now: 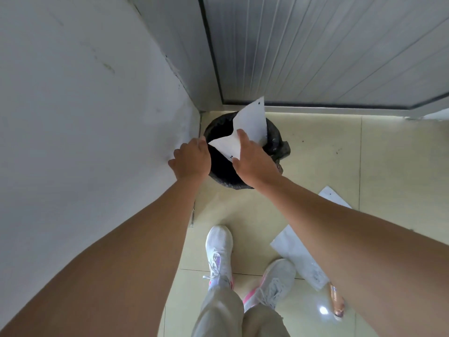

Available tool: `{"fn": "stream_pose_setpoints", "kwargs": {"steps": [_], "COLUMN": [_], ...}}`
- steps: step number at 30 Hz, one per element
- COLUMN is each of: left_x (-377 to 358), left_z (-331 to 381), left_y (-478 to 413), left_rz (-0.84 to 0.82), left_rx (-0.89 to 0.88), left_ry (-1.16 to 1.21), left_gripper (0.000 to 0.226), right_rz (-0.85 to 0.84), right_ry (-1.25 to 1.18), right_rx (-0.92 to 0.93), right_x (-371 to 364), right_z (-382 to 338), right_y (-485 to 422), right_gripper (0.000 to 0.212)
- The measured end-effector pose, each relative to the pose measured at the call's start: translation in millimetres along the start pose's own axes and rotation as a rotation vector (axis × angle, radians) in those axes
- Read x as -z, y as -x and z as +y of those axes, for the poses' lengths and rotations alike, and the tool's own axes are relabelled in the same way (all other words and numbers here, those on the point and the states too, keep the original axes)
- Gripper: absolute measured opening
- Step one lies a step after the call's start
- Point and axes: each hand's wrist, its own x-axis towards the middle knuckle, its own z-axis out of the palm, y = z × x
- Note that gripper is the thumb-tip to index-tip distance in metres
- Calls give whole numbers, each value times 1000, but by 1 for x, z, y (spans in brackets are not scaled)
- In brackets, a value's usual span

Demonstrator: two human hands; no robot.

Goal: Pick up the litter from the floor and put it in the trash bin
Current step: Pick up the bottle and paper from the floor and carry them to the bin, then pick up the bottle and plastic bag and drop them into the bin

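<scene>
Right hand (pixel 252 159) pinches a white paper sheet (pixel 247 125) over the black-lined trash bin (pixel 274 144); left hand (pixel 192 159) grips its rim.

— What was the person wearing?
— Both forearms (pixel 136 251) were bare, no sleeves. Light beige trousers (pixel 226 312), and white mesh sneakers (pixel 220 249) with pink heel trim just below the trouser cuffs.

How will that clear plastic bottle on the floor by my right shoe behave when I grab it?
The plastic bottle lies on its side on glossy tile, so a nudge would likely roll or slide it. It looks clear and probably empty, likely light. Thin walls may dent under a firm squeeze.
</scene>
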Motion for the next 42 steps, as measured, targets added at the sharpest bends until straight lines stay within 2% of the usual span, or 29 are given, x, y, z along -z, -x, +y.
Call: {"fn": "stream_pose_setpoints", "kwargs": {"steps": [3, 8, 13, 18, 25, 30, 36, 38, 40, 42], "left_x": [-9, -27, -33, -6, 112, 190, 256, 260, 256, 248], "left_z": [0, -1, -12, 10, 125, 202, 260, 277, 293, 300], "left_y": [-3, -4, 19, 64, 193, 287, 412, 447, 507, 573], "left_rz": [9, 24, 18, -64, -180, -211, -297, -328, -366, -401], "left_rx": [-33, -173, -290, -465, -743, -948, -1223, -1232, -1329, -1461], "left_ry": [27, -10, -36, -182, -319, -322, -615, -695, -770, -801], "left_gripper": [40, 55, 67, 77, 79, 89, 87, 78, 67, 72], "right_rz": [-89, -245, -127, -42, 70, 244, 475, 519, 593, 639], "right_ry": [71, 236, 247, 325, 270, 142, -4, -37, -91, -137], "right_rx": [-25, -53, -40, -37, -274, -463, -775, -832, -925, -999], "right_x": [-20, -53, -48, 25, 201, 287, 348, 355, 355, 346], "right_z": [10, 30, 47, 75, 60, 36, 16, 11, 7, 3], "right_y": [-17, -37, -17, 44, 204, 325, 512, 557, 621, 681], "right_gripper": [77, 72, 72, 71, 74, 72, 72, 70, 68, 69]}}
